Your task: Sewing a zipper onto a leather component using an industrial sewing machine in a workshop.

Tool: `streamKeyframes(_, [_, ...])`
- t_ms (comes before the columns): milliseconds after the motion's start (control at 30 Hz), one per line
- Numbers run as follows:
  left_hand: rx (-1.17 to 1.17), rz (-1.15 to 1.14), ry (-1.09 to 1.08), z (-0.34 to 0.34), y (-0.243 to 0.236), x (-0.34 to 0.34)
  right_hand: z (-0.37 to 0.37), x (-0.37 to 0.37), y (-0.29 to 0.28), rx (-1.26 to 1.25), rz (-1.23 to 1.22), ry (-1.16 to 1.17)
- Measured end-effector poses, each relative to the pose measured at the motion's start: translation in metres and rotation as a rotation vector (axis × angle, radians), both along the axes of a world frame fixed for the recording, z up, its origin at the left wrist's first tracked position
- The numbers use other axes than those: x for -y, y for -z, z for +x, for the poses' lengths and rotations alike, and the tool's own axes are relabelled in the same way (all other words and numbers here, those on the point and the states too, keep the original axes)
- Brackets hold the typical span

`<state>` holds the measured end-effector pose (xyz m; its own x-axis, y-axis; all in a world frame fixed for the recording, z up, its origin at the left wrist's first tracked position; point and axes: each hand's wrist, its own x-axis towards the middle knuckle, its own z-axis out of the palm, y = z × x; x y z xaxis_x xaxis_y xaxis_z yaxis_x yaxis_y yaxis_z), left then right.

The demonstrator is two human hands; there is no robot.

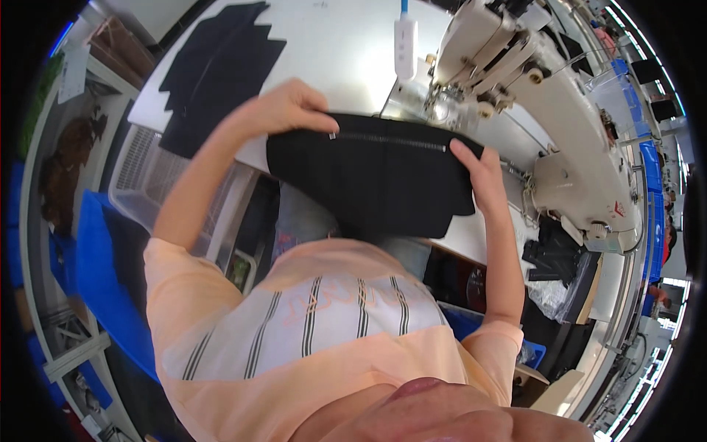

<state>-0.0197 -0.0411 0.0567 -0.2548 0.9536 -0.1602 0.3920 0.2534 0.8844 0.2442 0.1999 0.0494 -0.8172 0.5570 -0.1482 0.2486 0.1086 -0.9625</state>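
Observation:
Between my hands a black fabric panel is stretched out over the front edge of the white table, its lower part hanging toward my lap. A silver-toothed zipper runs along its upper part. My left hand pinches the panel's upper left edge, thumb close to one zipper end. My right hand grips the right edge, its thumb lying on the fabric by the other zipper end. The fingers behind the fabric are hidden. Just beyond the panel stands the sewing machine, its needle area near the panel's far edge.
Several black fabric pieces lie on the white table at the far left. A white control box hangs by the machine head. Below the table's left side sits a pale plastic basket. Black pieces are heaped at the right.

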Motion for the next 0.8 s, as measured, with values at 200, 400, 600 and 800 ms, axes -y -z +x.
streamKeyframes(200, [-0.395,0.236,-0.268,-0.033,0.018,0.030,-0.004,0.014,0.014,0.024,0.078,-0.117])
streamKeyframes(400, [-0.570,0.282,-0.363,-0.004,0.039,0.050,0.013,0.020,0.011,0.045,0.245,-0.059])
streamKeyframes(600, [-0.544,0.253,-0.438,0.004,0.056,0.061,0.016,0.015,0.021,0.016,0.259,-0.048])
streamKeyframes(800, [-0.956,0.349,-0.335,-0.011,0.053,0.037,0.007,0.014,0.022,0.013,0.302,-0.084])
